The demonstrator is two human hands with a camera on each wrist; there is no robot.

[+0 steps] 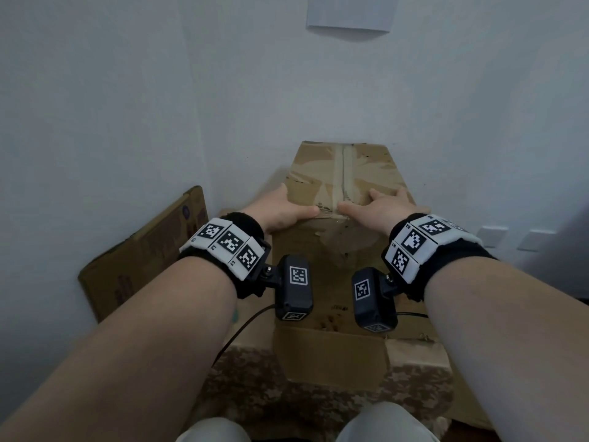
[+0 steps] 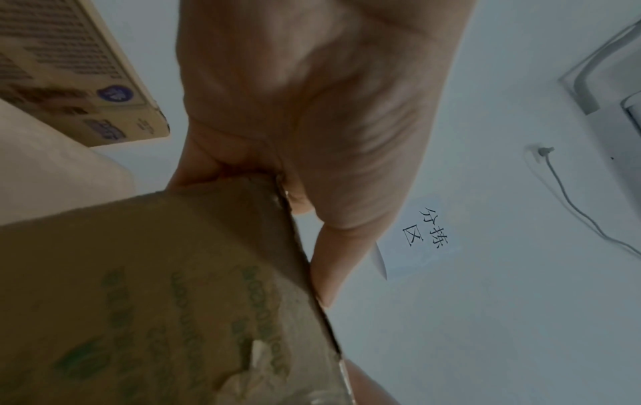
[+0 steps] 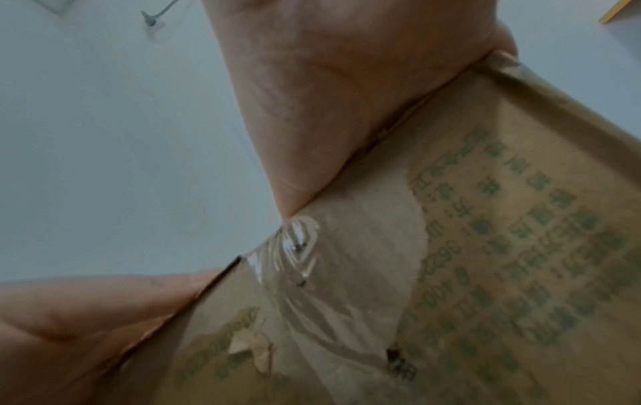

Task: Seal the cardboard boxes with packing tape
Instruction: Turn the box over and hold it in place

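**Two hands on a taped box**

Both hands hold the worn brown cardboard box (image 1: 344,177), which rests on top of a larger open brown carton (image 1: 331,355) against the white wall (image 1: 127,90). The left hand (image 1: 280,208) wraps around the box's near left corner, thumb along the front edge. The right hand (image 1: 379,208) grips the near edge, fingers spread on the top. A strip of clear packing tape (image 1: 342,167) runs along the top seam. A flattened printed cardboard sheet (image 1: 143,253) leans at the left.

A paper sign (image 2: 421,235) hangs on the white wall (image 1: 127,90).
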